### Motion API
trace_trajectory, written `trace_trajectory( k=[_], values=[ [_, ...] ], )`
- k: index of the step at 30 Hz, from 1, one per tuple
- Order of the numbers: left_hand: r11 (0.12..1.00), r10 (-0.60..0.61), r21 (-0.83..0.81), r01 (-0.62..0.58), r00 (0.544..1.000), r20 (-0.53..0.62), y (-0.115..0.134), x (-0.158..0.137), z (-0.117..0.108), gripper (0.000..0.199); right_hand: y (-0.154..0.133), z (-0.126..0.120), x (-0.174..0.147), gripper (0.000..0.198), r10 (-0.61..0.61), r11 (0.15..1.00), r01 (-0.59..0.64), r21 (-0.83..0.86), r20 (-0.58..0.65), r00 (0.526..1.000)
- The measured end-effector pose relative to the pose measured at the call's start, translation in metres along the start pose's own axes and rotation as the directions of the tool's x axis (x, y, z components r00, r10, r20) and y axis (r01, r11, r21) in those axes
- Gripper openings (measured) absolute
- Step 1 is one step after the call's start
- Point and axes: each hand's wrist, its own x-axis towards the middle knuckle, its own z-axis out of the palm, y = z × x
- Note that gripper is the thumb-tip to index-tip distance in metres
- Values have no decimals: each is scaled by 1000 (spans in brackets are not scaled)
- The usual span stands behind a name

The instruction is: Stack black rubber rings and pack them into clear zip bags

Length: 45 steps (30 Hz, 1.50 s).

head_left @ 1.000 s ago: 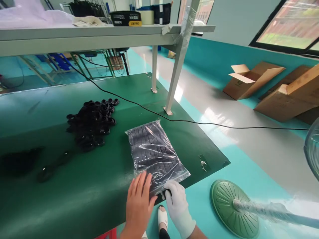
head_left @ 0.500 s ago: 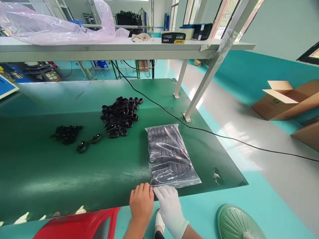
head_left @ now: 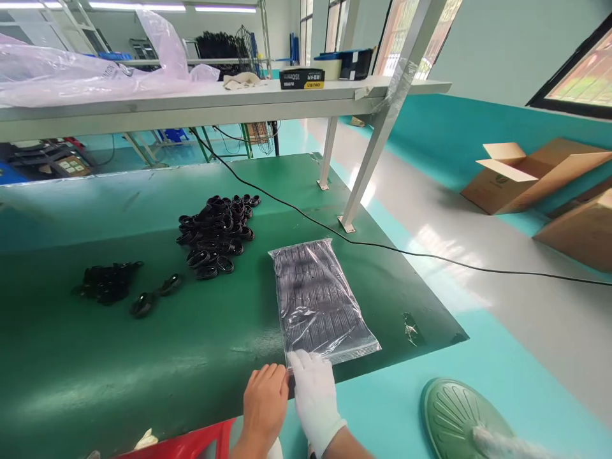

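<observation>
A clear plastic zip bag (head_left: 313, 287) packed with rows of thin dark pieces lies flat on the green tabletop, its sealed end towards me. My left hand (head_left: 265, 403), bare, is closed at the bag's near left corner. Just beside it, my right hand (head_left: 313, 396) in a white glove has its fingers closed over the same end of the bag. The fingertips of both hands are partly hidden. Left of the bag is a heap of coiled black cables (head_left: 215, 233). Farther left lie a smaller dark pile (head_left: 108, 280) and two loose dark bundles (head_left: 143, 305).
A black cable (head_left: 306, 210) runs across the table (head_left: 201, 357) and off to the right. Above the far side stands a white shelf (head_left: 191, 111) with a small black box (head_left: 302, 78). A red chair (head_left: 191, 444) and a green round stool (head_left: 466, 414) stand near; a cardboard box (head_left: 502, 185) lies right.
My view has turned slightly right and tilted. My gloved hand has shifted a little onto the bag's near edge, while my left hand stays by the corner.
</observation>
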Motion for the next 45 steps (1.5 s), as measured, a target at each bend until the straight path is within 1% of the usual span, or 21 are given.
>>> trace_trajectory(
  k=[3,6,10,12,15,18,21,23,24,27,28,30,31,33,34,36,38,39,41,42,45],
  values=[
    [1000,-20,-9,20,1000,-10,-2,1,-2,29,-1,-5,-1,40,-34,999,32,31,72,997],
    [999,-19,-46,18,1000,-11,-3,2,-5,32,0,-14,2,39,-19,998,16,56,68,997],
    [995,-33,-91,38,998,62,-5,4,-8,32,5,-18,7,36,-14,996,6,89,97,995],
    [995,-26,-91,35,995,100,-6,6,-9,31,7,-14,9,37,6,998,-12,69,89,996],
    [997,-16,-76,27,990,137,-8,8,-11,30,9,-6,9,44,53,999,-52,-10,77,996],
    [997,-41,-55,49,987,152,-9,7,-16,31,11,-3,6,46,3,1000,-3,6,56,998],
    [995,-86,-29,93,981,172,-7,3,-21,29,13,-10,6,46,-39,998,39,41,12,999],
    [991,-135,5,136,981,142,0,0,-23,19,13,-19,8,47,-63,996,62,60,26,998],
    [987,-160,25,158,982,98,4,0,-23,20,13,-24,9,46,-77,994,74,76,42,996],
    [980,-178,74,185,980,-89,17,4,-19,39,11,-37,14,46,-125,985,113,129,88,988],
    [981,-163,80,175,977,-136,19,6,-16,38,11,-41,15,46,-142,983,130,132,93,985],
    [985,-140,77,157,971,-193,21,11,-11,26,12,-45,19,49,-202,975,192,113,89,975],
    [985,-139,72,157,969,-204,21,12,-10,20,13,-47,22,50,-239,968,231,94,90,967],
    [982,-167,56,182,966,-196,21,13,-11,21,14,-49,30,52,-309,951,305,50,113,944],
    [978,-195,41,206,964,-180,21,13,-13,23,15,-50,35,54,-329,944,328,30,133,935],
    [964,-267,-32,265,954,-134,23,12,-22,21,14,-51,44,55,-335,940,341,-1,175,926],
    [926,-340,-194,324,939,-56,24,15,-34,24,11,-52,51,55,-328,941,338,-12,213,920],
    [889,-363,-302,345,932,-4,24,19,-39,27,10,-52,53,54,-317,944,329,-14,227,921],
    [769,-402,-504,393,911,97,19,32,-44,23,8,-50,54,54,-293,951,308,-19,251,922],
    [698,-429,-574,428,892,144,15,40,-43,19,7,-49,54,54,-280,955,296,-24,259,925],
    [524,-518,-658,541,815,258,-1,66,-30,21,7,-44,52,57,-247,962,270,-49,275,929]
  ],
)
